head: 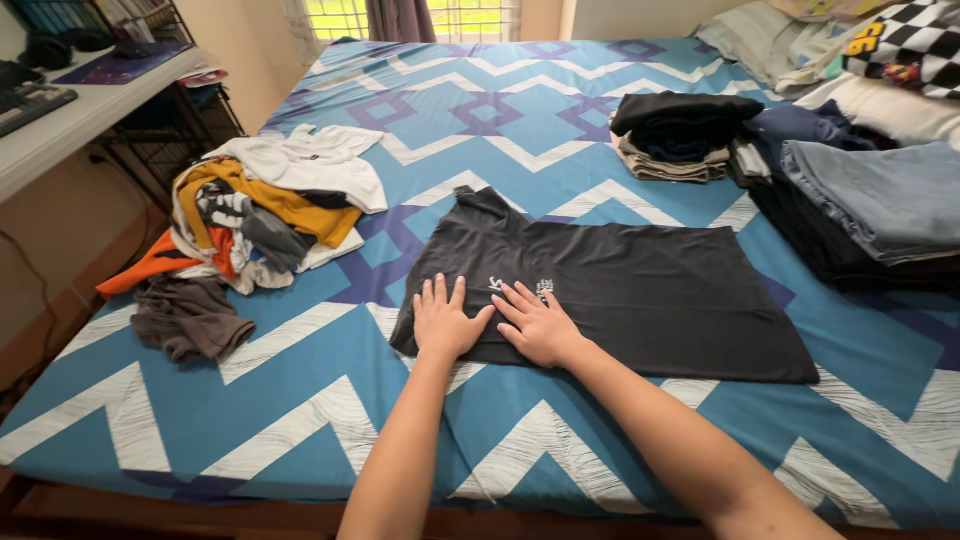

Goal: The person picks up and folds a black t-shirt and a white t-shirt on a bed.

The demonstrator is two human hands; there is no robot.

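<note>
A black T-shirt (640,285) lies spread flat on the bed (300,400), partly folded lengthwise, with one sleeve sticking out toward the far left. My left hand (443,320) presses flat on its near left end, fingers apart. Right beside it, my right hand (540,322) lies flat on the same end, next to a small white print on the fabric. Neither hand grips the cloth.
A heap of unfolded clothes (250,215) in white, mustard, orange and grey sits at the left. Folded dark garments (680,135) are stacked at the far right, with jeans and dark clothes (860,200) beside them. A desk with a keyboard (40,115) stands left of the bed.
</note>
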